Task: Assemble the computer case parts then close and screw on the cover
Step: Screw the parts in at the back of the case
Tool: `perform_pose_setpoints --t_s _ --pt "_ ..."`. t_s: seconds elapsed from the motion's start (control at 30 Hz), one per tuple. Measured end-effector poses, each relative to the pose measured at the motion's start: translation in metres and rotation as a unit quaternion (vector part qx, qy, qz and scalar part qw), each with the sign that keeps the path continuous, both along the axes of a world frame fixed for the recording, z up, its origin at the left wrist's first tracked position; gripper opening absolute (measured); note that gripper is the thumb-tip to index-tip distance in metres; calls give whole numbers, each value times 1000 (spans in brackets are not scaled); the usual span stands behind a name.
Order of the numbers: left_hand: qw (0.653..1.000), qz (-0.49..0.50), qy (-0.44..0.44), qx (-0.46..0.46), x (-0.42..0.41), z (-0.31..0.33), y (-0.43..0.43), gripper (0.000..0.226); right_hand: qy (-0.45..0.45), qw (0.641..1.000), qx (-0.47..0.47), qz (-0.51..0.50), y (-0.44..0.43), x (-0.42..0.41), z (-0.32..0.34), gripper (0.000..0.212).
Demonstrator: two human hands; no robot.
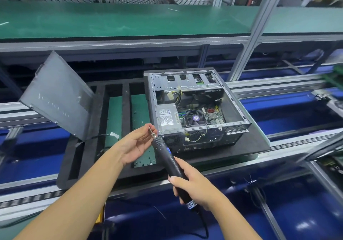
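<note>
Head view: the computer case [194,110] lies open, interior up, on a black foam pallet [246,145]; the power supply [168,116] and fan [195,118] show inside.
Cover [57,95]: off the case, propped tilted at the pallet's left end, well apart from the case.
Right hand [193,186]: wrapped round the lower barrel of the electric screwdriver [170,158]; the cable [203,225] trails below.
Left hand [135,145]: thumb and fingertips pinch the bit [151,131] near its tip, just beside the case's near-left corner. A screw there is too small to tell.
Step (judged): readying the bit, or loading a screw, ahead of fastening.
Technique: keep off the trigger while fingers are on the bit. Seat it straight. Line the tool's axis with the hole before driving, with light, steady pressure.
Remaining (judged): the cover is not yet closed or screwed.
</note>
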State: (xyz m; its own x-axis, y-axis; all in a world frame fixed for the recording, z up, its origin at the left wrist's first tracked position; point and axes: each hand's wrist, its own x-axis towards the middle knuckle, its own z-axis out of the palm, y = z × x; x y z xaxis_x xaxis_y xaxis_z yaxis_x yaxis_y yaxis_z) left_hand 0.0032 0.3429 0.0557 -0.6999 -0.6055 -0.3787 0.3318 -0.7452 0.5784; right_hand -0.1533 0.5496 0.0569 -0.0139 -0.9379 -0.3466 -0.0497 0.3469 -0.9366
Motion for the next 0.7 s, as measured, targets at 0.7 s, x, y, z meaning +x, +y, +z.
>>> perform_pose_setpoints --t_s 0.7 --pt "886 -142 -265 -353 -143 46 66 23 -76 980 -64 -174 82 -68 -8 38"
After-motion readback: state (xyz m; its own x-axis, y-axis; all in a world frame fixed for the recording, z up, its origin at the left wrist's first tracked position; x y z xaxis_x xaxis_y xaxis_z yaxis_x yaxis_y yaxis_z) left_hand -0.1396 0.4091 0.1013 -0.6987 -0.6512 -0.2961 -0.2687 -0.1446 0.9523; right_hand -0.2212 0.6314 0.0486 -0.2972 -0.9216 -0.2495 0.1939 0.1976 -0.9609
